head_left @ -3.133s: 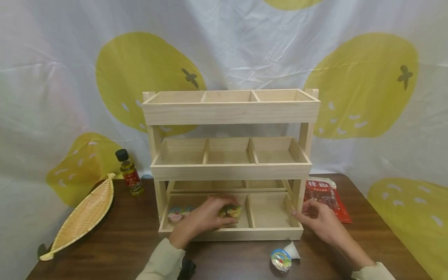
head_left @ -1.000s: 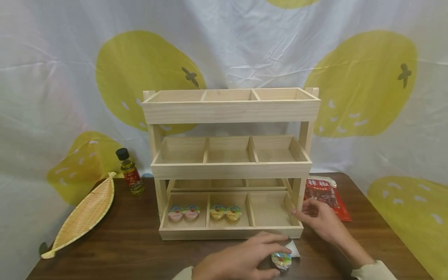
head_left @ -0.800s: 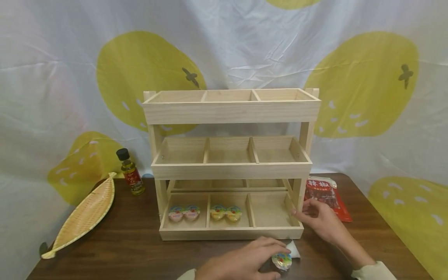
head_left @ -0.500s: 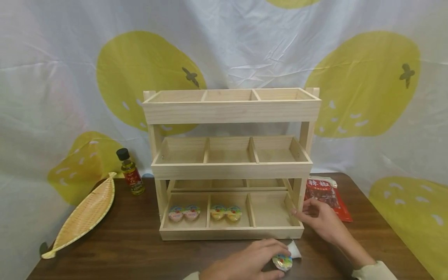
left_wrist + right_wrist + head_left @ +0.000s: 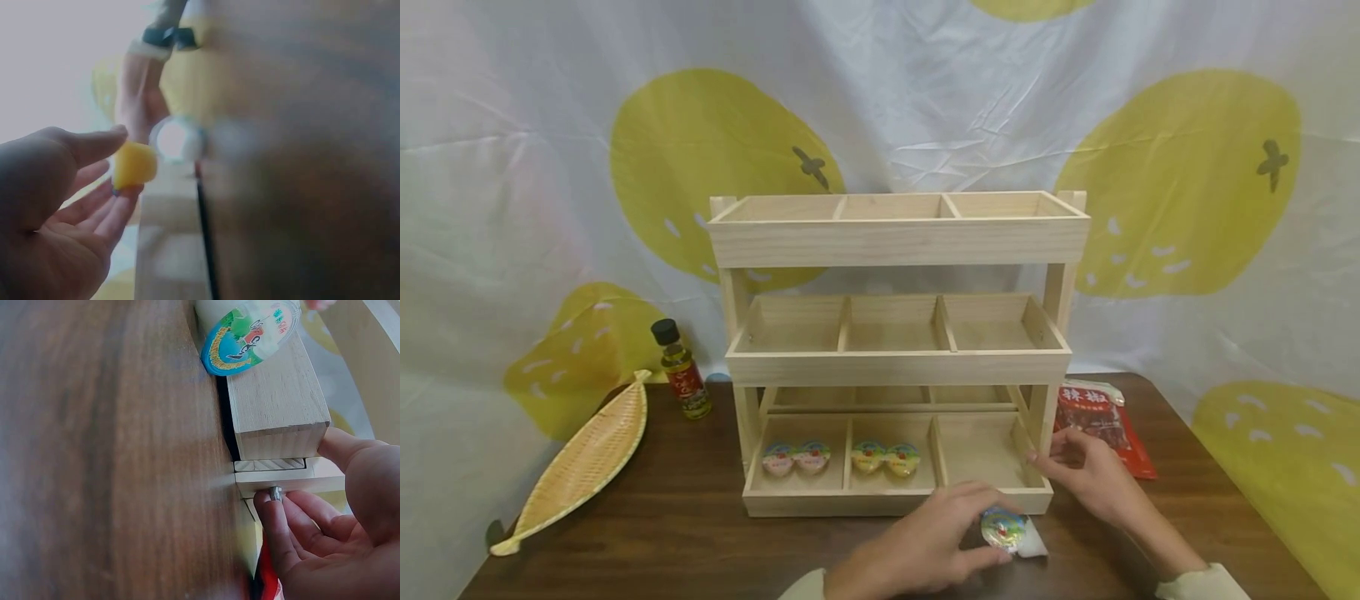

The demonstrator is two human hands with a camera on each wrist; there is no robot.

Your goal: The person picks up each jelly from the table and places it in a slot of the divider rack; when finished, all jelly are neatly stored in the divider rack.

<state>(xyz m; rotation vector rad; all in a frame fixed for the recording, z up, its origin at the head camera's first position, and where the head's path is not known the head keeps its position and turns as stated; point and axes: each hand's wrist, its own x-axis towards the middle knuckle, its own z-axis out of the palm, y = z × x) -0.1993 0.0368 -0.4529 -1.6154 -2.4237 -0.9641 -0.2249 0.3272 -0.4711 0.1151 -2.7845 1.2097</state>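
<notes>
A yellow jelly cup (image 5: 135, 164) with a colourful lid (image 5: 1002, 530) is pinched between the thumb and fingers of my left hand (image 5: 936, 537), raised just off the tabletop in front of the wooden rack (image 5: 898, 504). Close beside it a white jelly cup (image 5: 1032, 540) lies on the table; its printed lid (image 5: 250, 340) shows in the right wrist view. My right hand (image 5: 1093, 475) grips the rack's lower right side, thumb at the front corner and fingers behind the upright, near a metal bolt (image 5: 275, 493). Two pink cups (image 5: 796, 458) and two yellow cups (image 5: 886, 458) sit in the bottom tier's left and middle compartments.
A red food packet (image 5: 1101, 421) lies behind my right hand. An oil bottle (image 5: 682, 371) and a leaf-shaped woven tray (image 5: 583, 467) stand left of the rack. A fruit-print cloth (image 5: 925, 100) hangs behind the dark wooden table (image 5: 647, 533).
My left hand left the yellow cups in the middle compartment, came down to the table at front right, and has now lifted a jelly cup slightly. The right hand keeps its place.
</notes>
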